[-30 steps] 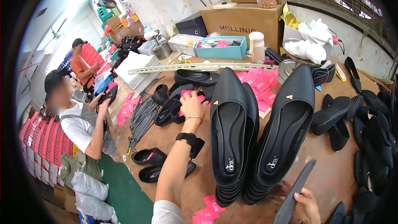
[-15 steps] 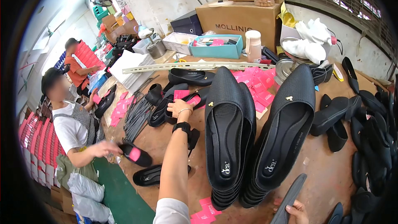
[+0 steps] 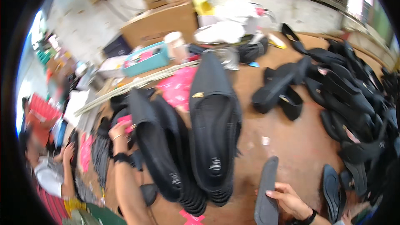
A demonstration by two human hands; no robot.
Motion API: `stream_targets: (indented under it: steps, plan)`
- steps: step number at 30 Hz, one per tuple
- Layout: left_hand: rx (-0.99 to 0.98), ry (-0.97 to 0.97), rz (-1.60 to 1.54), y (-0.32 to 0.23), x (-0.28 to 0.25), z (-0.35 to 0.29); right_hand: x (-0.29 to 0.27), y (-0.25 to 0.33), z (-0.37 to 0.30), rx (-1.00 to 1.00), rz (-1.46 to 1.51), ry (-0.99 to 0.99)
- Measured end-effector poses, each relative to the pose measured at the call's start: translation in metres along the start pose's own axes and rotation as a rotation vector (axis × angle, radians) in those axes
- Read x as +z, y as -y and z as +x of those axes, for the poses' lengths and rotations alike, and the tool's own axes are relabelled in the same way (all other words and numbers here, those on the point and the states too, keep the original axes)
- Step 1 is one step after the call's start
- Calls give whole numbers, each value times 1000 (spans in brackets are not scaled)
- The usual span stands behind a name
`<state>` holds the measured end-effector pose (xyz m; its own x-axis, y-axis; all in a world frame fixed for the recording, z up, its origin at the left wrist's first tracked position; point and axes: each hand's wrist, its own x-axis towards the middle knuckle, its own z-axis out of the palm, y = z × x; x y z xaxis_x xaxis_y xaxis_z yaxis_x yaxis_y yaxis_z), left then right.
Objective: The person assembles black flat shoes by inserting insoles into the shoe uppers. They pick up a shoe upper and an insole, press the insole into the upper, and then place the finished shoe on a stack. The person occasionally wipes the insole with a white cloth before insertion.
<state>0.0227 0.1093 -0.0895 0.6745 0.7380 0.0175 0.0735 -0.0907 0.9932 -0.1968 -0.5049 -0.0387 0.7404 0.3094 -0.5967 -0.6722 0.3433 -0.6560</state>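
My right hand [image 3: 289, 200] grips a dark grey insole [image 3: 267, 183] upright at the lower right, thumb against its face. On the left, my left hand [image 3: 118, 131] is closed at a pink card [image 3: 125, 121], beside black shoes partly hidden by a larger stack; its fingers are blurred. Between my hands stand two stacks of nested black pointed flats, a left stack [image 3: 152, 141] and a right stack [image 3: 212, 135], with small gold ornaments on the toes. A pink card [image 3: 191, 217] lies at the near edge below them.
Several black shoes are heaped at the right [image 3: 350, 96], with a loose pair [image 3: 275, 93] nearer the middle. Pink cards [image 3: 179, 86], a long pale strip [image 3: 137, 85], a teal box [image 3: 146, 59] and a cardboard carton [image 3: 160, 24] sit farther back. A co-worker [image 3: 52, 175] is at the left.
The view has swung right, so the stacks and my left arm appear farther left and more of the shoe heap shows. My right hand still holds the insole, with more of the hand visible.
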Motion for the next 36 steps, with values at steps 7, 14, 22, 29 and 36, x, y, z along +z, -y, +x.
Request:
stream_targets:
  steps: [7, 14, 22, 29, 36]
  plan:
    - [279, 63, -19, -137, 1, -17, -28, 6, -27, -124, 107, -55]
    - [224, 250, 45, -300, 119, -108, -30, -7, -70, -147, 135, 11]
    - [1221, 856, 529, -299, 288, -382, -51, -8, -128, -195, 461, 78]
    - [923, 586, 1187, -162, 396, -387, -116, -52, -144, -244, 487, 73]
    - [870, 431, 1042, -104, 379, -355, -183, -74, -161, -348, 351, -174]
